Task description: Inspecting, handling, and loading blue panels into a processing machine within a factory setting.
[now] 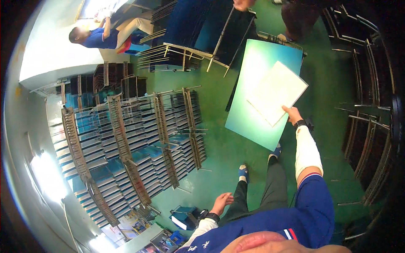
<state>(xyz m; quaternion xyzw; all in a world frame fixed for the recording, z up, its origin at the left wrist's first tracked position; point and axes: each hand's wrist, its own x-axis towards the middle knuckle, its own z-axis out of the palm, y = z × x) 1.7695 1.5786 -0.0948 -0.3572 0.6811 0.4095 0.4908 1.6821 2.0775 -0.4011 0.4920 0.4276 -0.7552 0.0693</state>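
My right hand point(292, 114) pinches the near right corner of a square white sheet or thin pad point(280, 90), its thumb on top. The white square is turned at an angle over a large, glossy blue-green panel point(244, 105). Whether it touches the panel, I cannot tell. What bears the panel is mostly hidden beneath it; a dark edge shows along its left side. Lower down, near my left thigh, my left hand point(221, 204) hangs with fingers loosely stretched out and nothing in them.
A wide metal rack point(135, 156) stands on the left, filled with rows of flat panels. Dark racks point(367, 143) line the right side. Ahead is a tall rack point(190, 52) with protruding rods. One person point(101, 38) sits at the far left; another point(297, 19) is partly visible beyond the panel.
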